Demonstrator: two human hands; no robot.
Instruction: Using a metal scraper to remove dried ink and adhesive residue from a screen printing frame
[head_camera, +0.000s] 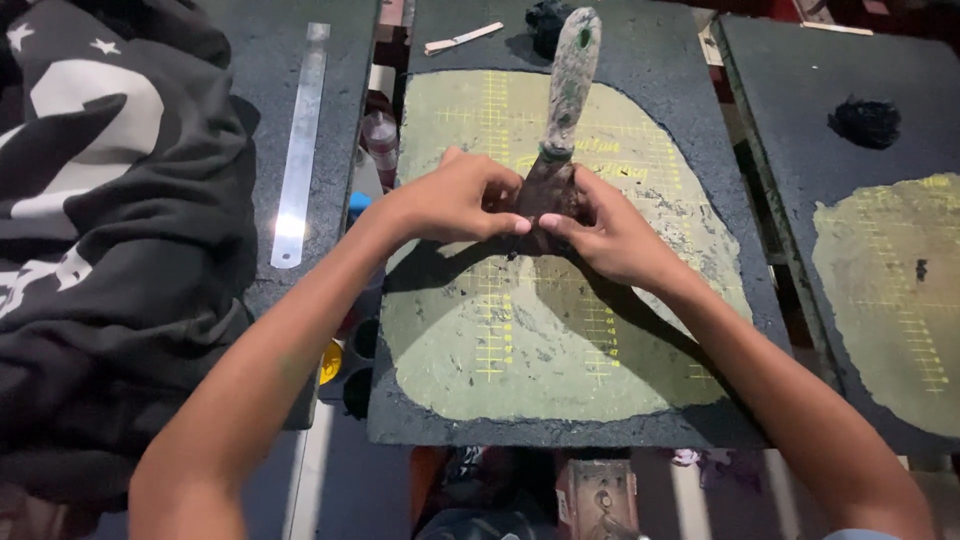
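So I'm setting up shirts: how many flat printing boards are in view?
3: one board under both hands, one at right, one at left partly under black cloth.

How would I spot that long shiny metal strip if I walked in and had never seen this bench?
Start at the middle board, the dark one with the worn yellow-green grid patch where both hands press a putty knife. Look left across the gap to the neighbouring dark board, beside the black printed garment. The metal ruler lies there lengthwise: thin, flat and silvery, the only bright reflective thing around.
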